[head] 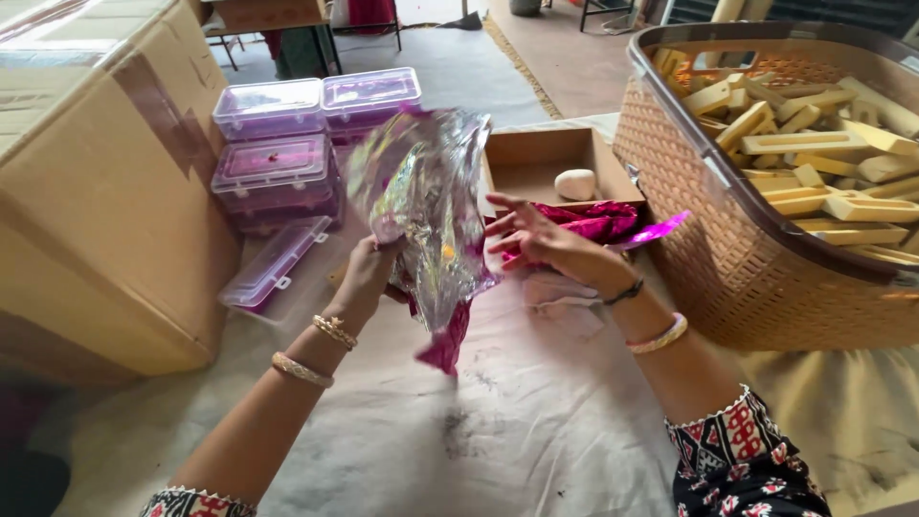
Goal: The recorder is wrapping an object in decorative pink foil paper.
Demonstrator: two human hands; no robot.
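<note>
A shiny foil sheet [421, 206], silver and pink, is up in the air in the middle of the view. It is crinkled and hangs down to a pink tip at about 6 o'clock. The left hand [364, 278] holds it from the 7 o'clock side. Its fingers are closed tight on the sheet's lower edge.

The right hand [550, 244] is at 3 o'clock from the sheet, just beside it. Its fingers are spread wide open and flat. I cannot tell if the fingertips touch the sheet. The hand holds nothing. Under it lies a pile of pink foil pieces [598, 225].

At 1 o'clock from the sheet sits a small cardboard tray [536, 163]. A white oval lump [575, 184] lies inside it.

Far out at 3 o'clock stands a big tan woven basket [708, 239]. It is full of pale yellow blocks [814, 144].

At 10 o'clock are stacked purple plastic boxes [287, 144] with clear lids. One more clear-lidded box [273, 263] lies at 9 o'clock, near the left hand. Past them, far at 9 o'clock, is a large cardboard carton [96, 191].

Everything sits on a pale cloth-covered floor [498, 421].
</note>
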